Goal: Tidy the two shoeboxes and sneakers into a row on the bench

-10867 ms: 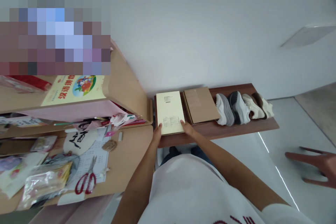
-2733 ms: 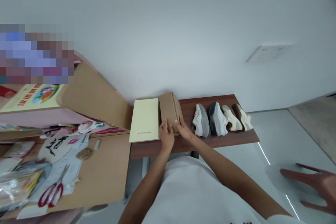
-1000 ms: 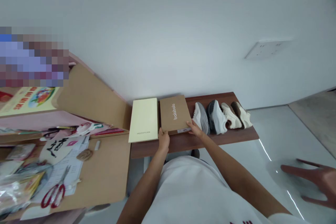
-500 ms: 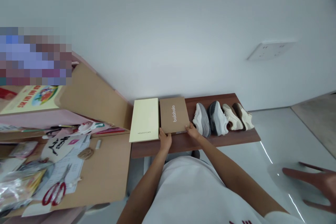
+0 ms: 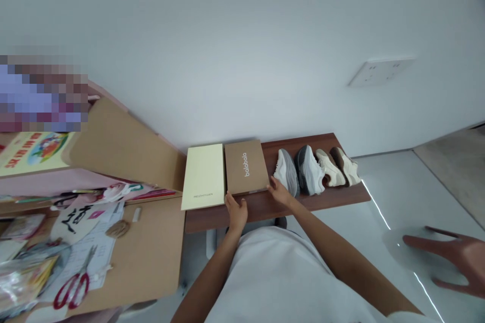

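Observation:
A brown shoe box marked "balabala" lies on a dark wooden bench, beside a pale yellow shoe box on its left. My left hand is just in front of the brown box's near left corner, fingers apart, holding nothing. Around the near right corner, my right hand has its fingers spread, close to or touching the box edge. To its right stand a grey-and-white pair of sneakers and a cream-and-brown pair of shoes.
On the left a desk adjoins the bench, carrying red-handled scissors, papers, a roll of twine and plastic bags. A wall socket is at the upper right. A reddish-brown stool stands on the floor at right.
My left hand has come off the brown box's near edge and its fingers have opened. My right hand has loosened at the corner. The view has shifted slightly; the boxes stay side by side.

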`<state>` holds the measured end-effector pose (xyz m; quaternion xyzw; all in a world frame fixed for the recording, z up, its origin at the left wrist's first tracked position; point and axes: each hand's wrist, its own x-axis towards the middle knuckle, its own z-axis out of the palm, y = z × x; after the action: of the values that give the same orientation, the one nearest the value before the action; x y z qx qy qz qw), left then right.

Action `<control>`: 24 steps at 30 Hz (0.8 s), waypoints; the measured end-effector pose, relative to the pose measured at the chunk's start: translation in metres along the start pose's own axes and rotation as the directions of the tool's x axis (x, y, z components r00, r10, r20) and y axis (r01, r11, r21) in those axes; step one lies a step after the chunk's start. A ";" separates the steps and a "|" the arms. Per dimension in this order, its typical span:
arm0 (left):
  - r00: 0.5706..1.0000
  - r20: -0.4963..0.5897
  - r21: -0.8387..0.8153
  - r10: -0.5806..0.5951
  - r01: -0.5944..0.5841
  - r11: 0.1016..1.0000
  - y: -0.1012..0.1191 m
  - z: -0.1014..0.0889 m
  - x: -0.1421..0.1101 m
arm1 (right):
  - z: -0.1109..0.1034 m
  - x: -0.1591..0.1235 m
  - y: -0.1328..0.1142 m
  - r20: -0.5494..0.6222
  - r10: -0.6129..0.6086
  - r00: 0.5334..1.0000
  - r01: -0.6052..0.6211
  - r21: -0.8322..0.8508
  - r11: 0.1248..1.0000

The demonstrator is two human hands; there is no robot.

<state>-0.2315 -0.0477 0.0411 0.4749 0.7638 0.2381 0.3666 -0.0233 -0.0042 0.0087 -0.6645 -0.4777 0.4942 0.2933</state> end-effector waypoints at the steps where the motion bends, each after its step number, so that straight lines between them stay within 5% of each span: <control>1: 1.000 0.004 0.006 0.018 -0.018 1.000 0.000 0.001 -0.007 | -0.010 -0.004 0.002 -0.010 -0.016 1.000 0.016 0.012 1.000; 5: 0.994 0.059 -0.110 0.096 -0.089 0.990 0.012 0.017 -0.026 | -0.063 -0.015 0.011 -0.073 -0.074 0.995 0.075 0.003 0.997; 10: 0.959 0.228 -0.289 0.170 -0.101 0.952 0.043 0.066 -0.029 | -0.137 -0.019 0.029 -0.235 -0.068 0.970 0.042 -0.112 0.993; 16: 0.947 0.290 -0.198 0.137 -0.081 0.977 0.076 0.130 -0.019 | -0.191 -0.016 0.059 -0.396 0.019 0.918 -0.137 -0.273 0.952; 20: 0.950 0.312 -0.185 0.018 0.042 0.982 0.084 0.149 -0.007 | -0.203 -0.012 0.078 -0.231 0.175 0.957 -0.248 -0.337 0.908; 24: 0.930 0.367 -0.201 -0.008 0.087 0.976 0.078 0.152 0.001 | -0.205 -0.008 0.088 -0.089 0.213 0.973 -0.231 -0.376 0.897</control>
<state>-0.0695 -0.0108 0.0021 0.4499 0.6639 0.2177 0.5563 0.1989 -0.0272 0.0060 -0.7702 -0.4796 0.4059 0.1098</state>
